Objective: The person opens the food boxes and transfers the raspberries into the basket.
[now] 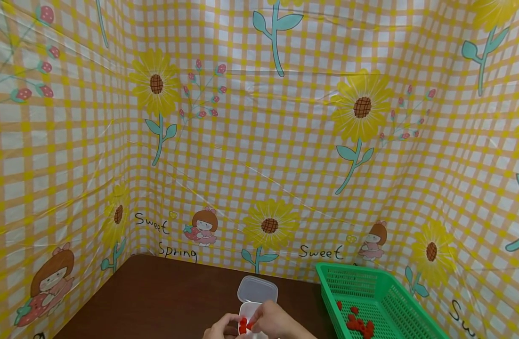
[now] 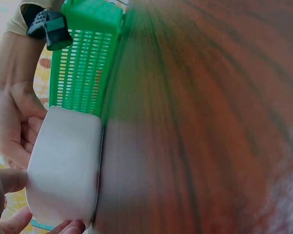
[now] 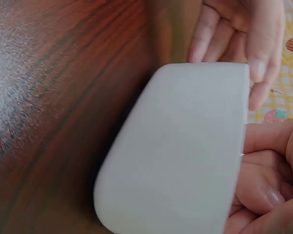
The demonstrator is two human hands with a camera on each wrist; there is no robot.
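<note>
A white plastic box (image 1: 247, 309) with small red pieces (image 1: 243, 326) inside stands on the dark table at the front. My left hand (image 1: 223, 328) holds its left side, the thumb by the rim and fingers against the outer wall. Over the box is my right hand (image 1: 274, 320), fingers curled and dipping inside, with a red piece (image 1: 249, 325) at the fingertips. Its fingertips are partly hidden. Both wrist views show the box's outer wall (image 2: 66, 165) from the side, hiding the contents. In the right wrist view, my right hand (image 3: 268, 180) curls behind the rim.
Behind the box lies a translucent lid (image 1: 257, 289); whether it is joined to the box I cannot tell. A green basket (image 1: 327, 292) with several red pieces (image 1: 360, 325) stands at the right. Checked cloth (image 1: 259, 141) hangs around the brown table (image 1: 166, 296).
</note>
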